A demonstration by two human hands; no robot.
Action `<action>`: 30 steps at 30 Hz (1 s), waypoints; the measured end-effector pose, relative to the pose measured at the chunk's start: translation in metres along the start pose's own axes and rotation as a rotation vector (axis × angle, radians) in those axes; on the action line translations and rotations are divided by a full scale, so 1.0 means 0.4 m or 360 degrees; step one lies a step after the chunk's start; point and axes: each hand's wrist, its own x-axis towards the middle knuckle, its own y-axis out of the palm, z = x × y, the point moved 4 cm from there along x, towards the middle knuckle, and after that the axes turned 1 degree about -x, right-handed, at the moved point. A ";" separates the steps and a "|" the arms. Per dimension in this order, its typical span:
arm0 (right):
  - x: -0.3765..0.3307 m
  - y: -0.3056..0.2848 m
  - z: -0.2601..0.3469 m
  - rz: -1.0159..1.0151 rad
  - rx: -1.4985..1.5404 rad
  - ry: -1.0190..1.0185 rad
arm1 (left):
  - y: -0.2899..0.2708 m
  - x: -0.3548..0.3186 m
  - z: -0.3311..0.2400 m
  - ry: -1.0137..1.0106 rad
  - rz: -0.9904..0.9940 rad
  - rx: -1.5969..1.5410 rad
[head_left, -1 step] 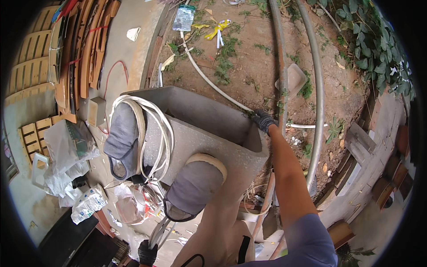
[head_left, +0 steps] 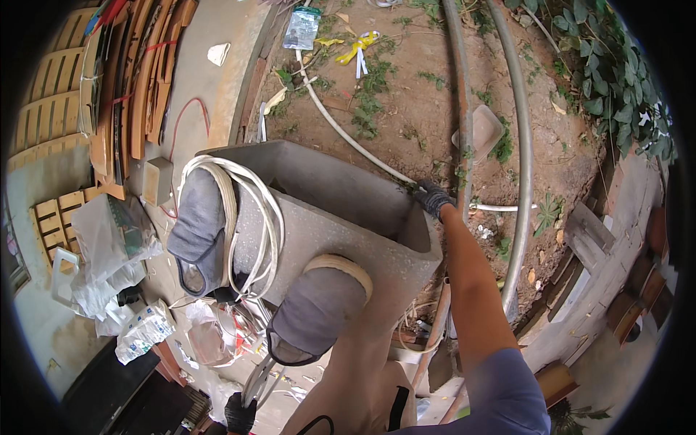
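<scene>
My right hand (head_left: pixel 433 197), in a dark glove, grips the far right rim of a grey hollow concrete block (head_left: pixel 341 217), arm stretched out. My left hand (head_left: pixel 239 413), also gloved, is low at the bottom edge and closed around a bundle of white cables (head_left: pixel 250 217). The cables run up from it and loop over the block's left rim. Two grey shoes (head_left: pixel 315 312) rest on the block's near edge, one at the left beside the cable loop, one in the middle.
Bare soil with weeds, a white hose (head_left: pixel 348 138) and two grey pipes (head_left: pixel 522 159) lies beyond the block. Wooden planks and pallets (head_left: pixel 138 80) stand at the left, plastic bags (head_left: pixel 109 246) and litter below them. Leafy vines (head_left: pixel 616 65) fill the upper right.
</scene>
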 end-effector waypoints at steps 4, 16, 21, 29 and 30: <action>0.029 0.005 -0.026 0.0063 -0.0203 0.0045 | 0.042 0.015 0.055 0.0295 -0.0167 0.0070; 0.076 0.043 -0.037 0.0212 -0.0394 -0.0152 | 0.091 0.012 0.102 0.0168 -0.0156 -0.0069; 0.021 0.033 -0.048 -0.0037 -0.0153 -0.0312 | 0.054 0.008 0.034 -0.0060 -0.0139 -0.0264; -0.080 -0.040 0.095 0.0063 0.0212 -0.0248 | 0.144 -0.014 0.124 0.0003 -0.0080 -0.0299; -0.091 -0.044 0.107 0.0056 0.0273 -0.0291 | 0.143 -0.017 0.106 0.0116 -0.0178 -0.0124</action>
